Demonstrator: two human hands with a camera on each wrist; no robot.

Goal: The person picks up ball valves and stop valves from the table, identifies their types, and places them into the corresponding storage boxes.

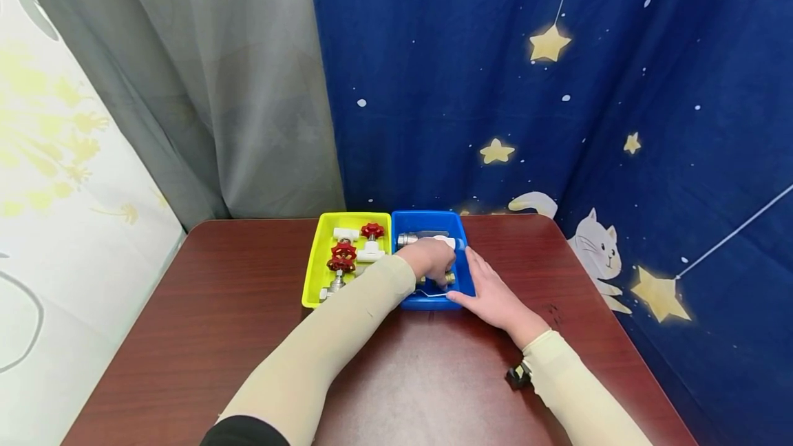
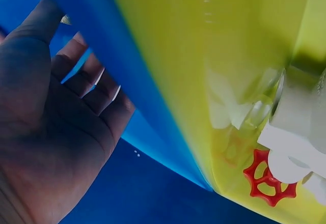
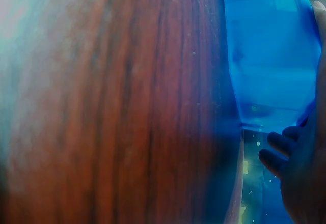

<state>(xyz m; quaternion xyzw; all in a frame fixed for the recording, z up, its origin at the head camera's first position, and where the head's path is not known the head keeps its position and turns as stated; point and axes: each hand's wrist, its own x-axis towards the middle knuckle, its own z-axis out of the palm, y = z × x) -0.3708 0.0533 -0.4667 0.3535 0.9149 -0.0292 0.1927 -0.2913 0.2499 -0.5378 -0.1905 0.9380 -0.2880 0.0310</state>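
My left hand [image 1: 430,260] reaches down into the blue bin [image 1: 427,305]. Its fingertips are right by a brass fitting [image 1: 450,279]. In the left wrist view, the palm [image 2: 56,127] faces the camera with the thumb apart from the loosely bent fingers, whose ends the blue wall partly hides. My right hand [image 1: 492,294] rests against the bin's right side, fingers extended along it and thumb at the front corner. Behind the left hand lie a metal valve [image 1: 407,239] and a white pipe piece [image 1: 445,242]. A thin metal rod [image 1: 436,294] lies near the front wall.
Touching the blue bin on its left is a yellow bin [image 1: 314,260] with red-wheeled valves [image 1: 343,257] and white pipe tees [image 1: 370,253]. Both stand at the far edge of a brown table [image 1: 248,329]. Grey and blue curtains [image 1: 446,88] hang behind.
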